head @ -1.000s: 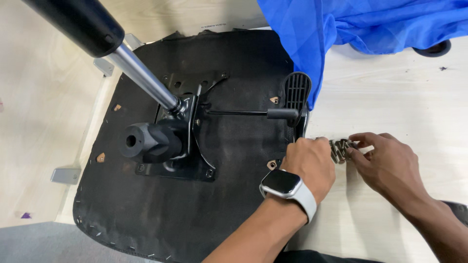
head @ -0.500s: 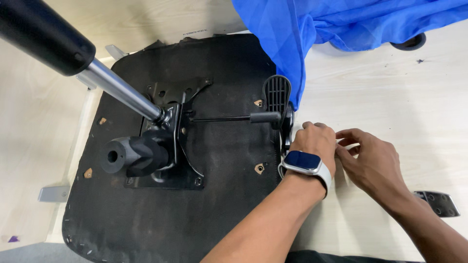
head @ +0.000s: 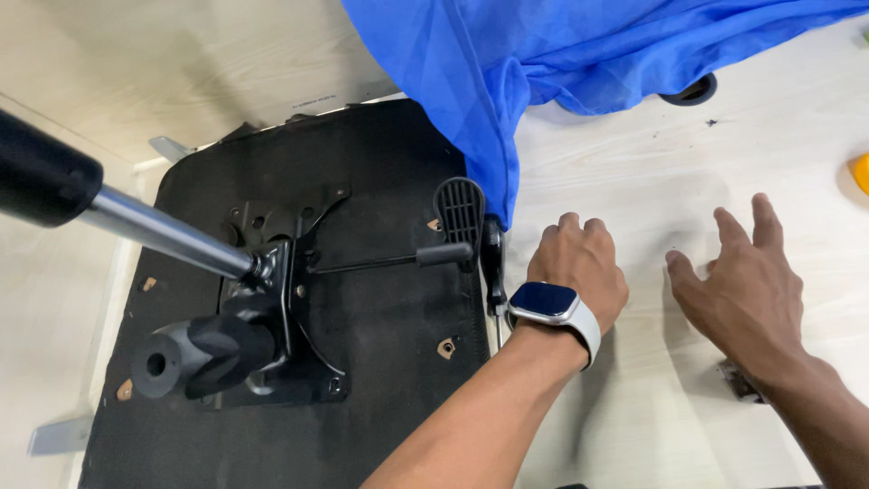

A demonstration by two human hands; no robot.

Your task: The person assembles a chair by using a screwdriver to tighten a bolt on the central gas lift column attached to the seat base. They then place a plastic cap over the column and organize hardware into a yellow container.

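Bare table (head: 652, 181) between hands; blue cloth (head: 543, 63) blocks beyond

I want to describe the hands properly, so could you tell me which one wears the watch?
The left hand, fisted beside the seat base; the right hand is bare and spread.

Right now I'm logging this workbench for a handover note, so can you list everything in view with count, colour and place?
seat base: one, black, upside down on the left half of the table
metal mechanism plate: one, black, fixed on the middle of the seat base
gas cylinder: one, silver with a black end, rising from the plate toward upper left
knob: one, black, at the plate's lower left
lever paddle: one, black, at the seat's right edge
screwdriver: one, black handle, beside the left hand
cloth: one, blue, top right
table: one, pale wood
smartwatch: one, white strap, left wrist
left hand: closed, at the seat edge
right hand: open, fingers spread over the table
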